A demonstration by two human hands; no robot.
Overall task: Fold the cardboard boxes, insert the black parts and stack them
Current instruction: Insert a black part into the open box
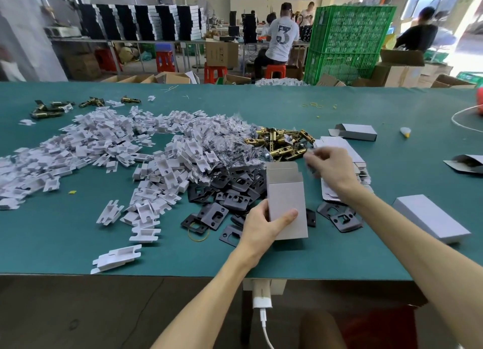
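Observation:
My left hand (264, 224) grips a grey cardboard box (286, 194) upright by its lower end, thumb across the front; its top flaps stand open. Just right of the box top, my right hand (330, 165) hovers with curled fingers, blurred; whether it holds anything I cannot tell. Black metal plates (230, 197) lie heaped behind and under the box. A stack of flat unfolded boxes (339, 150) lies beneath my right hand. One closed box (431, 222) rests at the near right, another folded one (359, 131) farther back.
A big pile of white plastic inserts (117, 150) covers the left of the green table (261, 257). Small clear bags (230, 137) and brass latches (282, 142) lie in the middle. People sit and green crates (347, 40) stand beyond the far edge.

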